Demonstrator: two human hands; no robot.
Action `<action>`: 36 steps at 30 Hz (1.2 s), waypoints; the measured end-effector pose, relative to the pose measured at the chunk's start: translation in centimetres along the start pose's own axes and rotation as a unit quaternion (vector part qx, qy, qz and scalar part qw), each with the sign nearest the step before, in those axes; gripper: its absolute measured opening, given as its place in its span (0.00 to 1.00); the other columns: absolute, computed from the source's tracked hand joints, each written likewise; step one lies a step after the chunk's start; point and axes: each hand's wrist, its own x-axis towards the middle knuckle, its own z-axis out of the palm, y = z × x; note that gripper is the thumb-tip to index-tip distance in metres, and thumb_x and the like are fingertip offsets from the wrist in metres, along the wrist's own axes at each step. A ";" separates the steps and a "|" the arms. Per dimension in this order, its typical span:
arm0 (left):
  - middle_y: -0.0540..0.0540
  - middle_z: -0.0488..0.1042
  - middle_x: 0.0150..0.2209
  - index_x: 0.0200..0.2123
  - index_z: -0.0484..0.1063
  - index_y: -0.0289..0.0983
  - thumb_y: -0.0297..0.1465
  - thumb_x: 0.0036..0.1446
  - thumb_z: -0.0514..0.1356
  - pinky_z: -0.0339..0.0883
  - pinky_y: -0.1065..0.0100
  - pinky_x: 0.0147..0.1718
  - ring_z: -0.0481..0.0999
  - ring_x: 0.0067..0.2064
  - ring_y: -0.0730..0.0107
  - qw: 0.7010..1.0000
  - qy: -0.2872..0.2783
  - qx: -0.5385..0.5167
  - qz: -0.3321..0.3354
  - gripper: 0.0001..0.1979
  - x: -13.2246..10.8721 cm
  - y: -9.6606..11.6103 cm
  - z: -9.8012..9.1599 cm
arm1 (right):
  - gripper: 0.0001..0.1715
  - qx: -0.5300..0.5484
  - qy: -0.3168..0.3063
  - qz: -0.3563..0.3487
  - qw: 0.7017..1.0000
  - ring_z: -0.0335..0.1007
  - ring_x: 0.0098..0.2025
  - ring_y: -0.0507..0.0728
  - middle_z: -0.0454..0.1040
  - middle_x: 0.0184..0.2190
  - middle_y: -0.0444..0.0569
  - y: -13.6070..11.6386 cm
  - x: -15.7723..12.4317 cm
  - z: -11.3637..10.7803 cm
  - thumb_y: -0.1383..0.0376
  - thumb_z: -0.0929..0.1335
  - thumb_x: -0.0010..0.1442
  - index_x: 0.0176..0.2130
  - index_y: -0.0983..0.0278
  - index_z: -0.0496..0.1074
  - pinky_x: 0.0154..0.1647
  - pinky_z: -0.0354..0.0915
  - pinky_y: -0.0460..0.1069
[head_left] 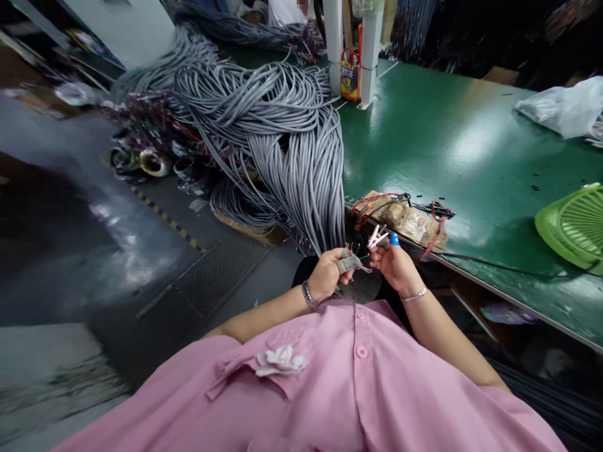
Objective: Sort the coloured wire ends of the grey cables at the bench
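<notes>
Left hand [325, 276], metal-banded at the wrist: closed, fingers and thumb pressed together about the lower ends of long, glossy grey round cables [306, 169]. Thin multicoloured wires [365, 269], red, green and blue among them, fan out past the fingertips. A grey, fabric-like piece with a yellow band [348, 263] sits at these fingers; whether worn or held cannot be told.

Right hand [397, 267], slim bracelet at the wrist: fingers bent, palm partly turned up, just beside the wire tips. A blue cap-like piece [394, 238] shows at one digit. Cannot tell whether the fingers pinch anything. A pale pink clip [377, 238] appears at the fingertips; contact unclear.

Cables: looped in a large heap, descending toward the left hand beside the glossy green counter [424, 132].

On the counter, near edge: brown wooden block [400, 216], wrapped in places, with red and black leads about it. Right: bright green slatted plastic object [572, 226]. Farther back: crumpled translucent plastic bag [563, 107]; yellow-and-red packet [350, 75] between two white posts.
</notes>
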 end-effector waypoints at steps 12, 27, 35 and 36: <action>0.53 0.64 0.14 0.23 0.70 0.34 0.42 0.46 0.66 0.46 0.74 0.12 0.57 0.13 0.81 0.997 -0.058 -0.035 -0.031 0.17 1.6 0.8 1.3 | 0.26 0.046 0.009 -0.028 0.999 0.66 0.27 0.51 0.76 0.30 0.45 0.0 1.3 2.1 0.43 0.73 0.50 0.35 0.62 0.75 0.27 0.65 0.47; 0.53 0.66 0.15 0.26 0.71 0.33 0.40 0.49 0.65 0.50 0.76 0.12 0.58 0.14 0.81 0.998 -0.038 -0.041 -0.037 0.14 0.3 0.0 1.0 | 0.32 0.085 -0.036 -0.009 0.996 0.67 0.28 0.51 0.76 0.31 0.45 -0.1 0.8 1.9 0.36 0.66 0.53 0.35 0.61 0.73 0.29 0.67 0.47; 0.53 0.70 0.18 0.28 0.70 0.34 0.39 0.49 0.66 0.56 0.76 0.14 0.64 0.16 0.80 0.994 0.042 -0.102 0.017 0.14 -0.2 0.8 1.7 | 0.19 0.058 -0.023 -0.044 0.997 0.68 0.28 0.50 0.76 0.31 0.44 -0.4 0.9 1.9 0.50 0.72 0.55 0.39 0.62 0.76 0.28 0.67 0.45; 0.53 0.70 0.18 0.28 0.71 0.34 0.39 0.49 0.66 0.56 0.76 0.14 0.64 0.16 0.80 0.993 0.045 -0.105 0.019 0.14 0.0 0.8 1.8 | 0.20 0.055 -0.024 -0.050 0.997 0.67 0.28 0.50 0.76 0.30 0.45 -0.4 1.0 1.9 0.50 0.72 0.56 0.39 0.62 0.76 0.28 0.67 0.45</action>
